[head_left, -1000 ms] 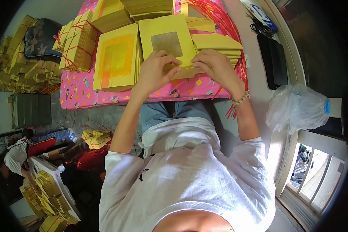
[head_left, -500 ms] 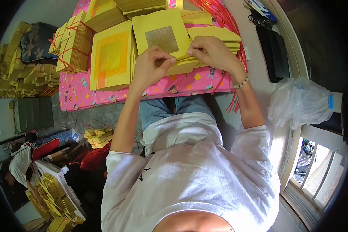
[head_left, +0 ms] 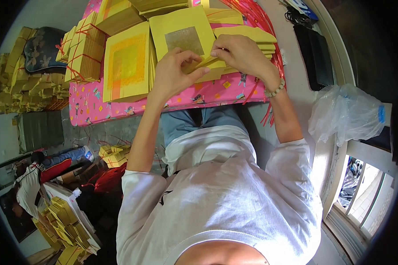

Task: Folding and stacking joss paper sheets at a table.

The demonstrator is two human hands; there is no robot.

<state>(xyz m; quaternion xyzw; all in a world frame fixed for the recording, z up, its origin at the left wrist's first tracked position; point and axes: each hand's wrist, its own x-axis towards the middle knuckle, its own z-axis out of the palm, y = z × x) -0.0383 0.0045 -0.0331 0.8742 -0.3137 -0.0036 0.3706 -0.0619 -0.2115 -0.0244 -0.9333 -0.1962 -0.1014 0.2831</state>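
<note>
Paper sheet (head_left: 183,37) lay stacked on the tabletop (head_left: 185,103), near edge curled, fold seemingly incomplete; right hand (head_left: 241,54) pinched that edge between its fingers; left hand (head_left: 174,73) held fingers parted nearby; folded pieces (head_left: 252,34) appeared finished, flat sheets (head_left: 126,62) pending.

Centre paper stack (head_left: 183,39) lies on the surface (head_left: 97,112), toward the front edge. Left hand (head_left: 174,70) at its near side; right hand (head_left: 241,53) at its near right corner. Left of it: second paper stack (head_left: 127,62), then tied bundles (head_left: 82,57). Right of it: paper pile (head_left: 252,32), with cords (head_left: 260,15) running beyond. Behind it: further stacks (head_left: 161,6). Well apart to its right, off the surface: bag (head_left: 349,117).
</note>
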